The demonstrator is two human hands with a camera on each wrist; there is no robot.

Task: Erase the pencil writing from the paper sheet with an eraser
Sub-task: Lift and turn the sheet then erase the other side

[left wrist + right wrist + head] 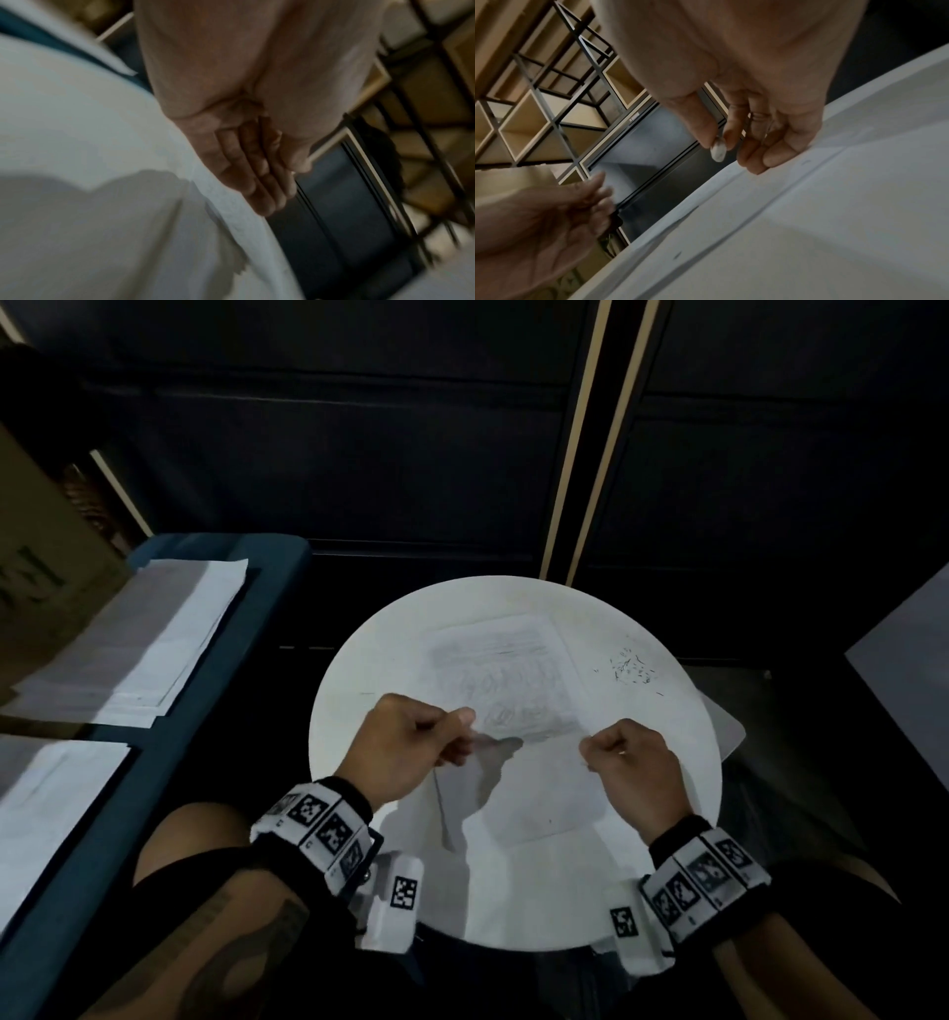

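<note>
Both hands hover low over the round white counter (667, 814) in the lower middle of the head view. Her or his left hand (411, 752) has its fingers curled, thumb and forefinger drawn together near the left edge of the paper sheet (534, 783); whether it actually pinches the paper I cannot tell, and the left wrist view is too blurred to settle it, showing only fingers (257, 182) lying together beside the pale sheet. The right hand (631, 762) pinches a small, worn white eraser (718, 151) between thumb and forefinger, the other fingers bent with their tips touching the paper's edge, as the right wrist view shows plainly. The sheet lies at the centre of the counter, with faint grey pencil scribble across its upper half and a cleaner stretch nearer the person. A scatter of dark eraser crumbs (631, 667) sits on the counter to the upper right of the sheet. My guess is that the rubbing is paused and the person is getting ready to steady or shift the paper; much grey remains, so the next move calls for pinning the sheet flat with the left hand and bringing the eraser down onto the scribbled patch. Stacks of paper (154, 639) rest on a blue seat at the left of the frame. Beside them a cardboard box (46, 567) carries large dark letters, cut off and unreadable; the pencil marks themselves are too faint to read.
</note>
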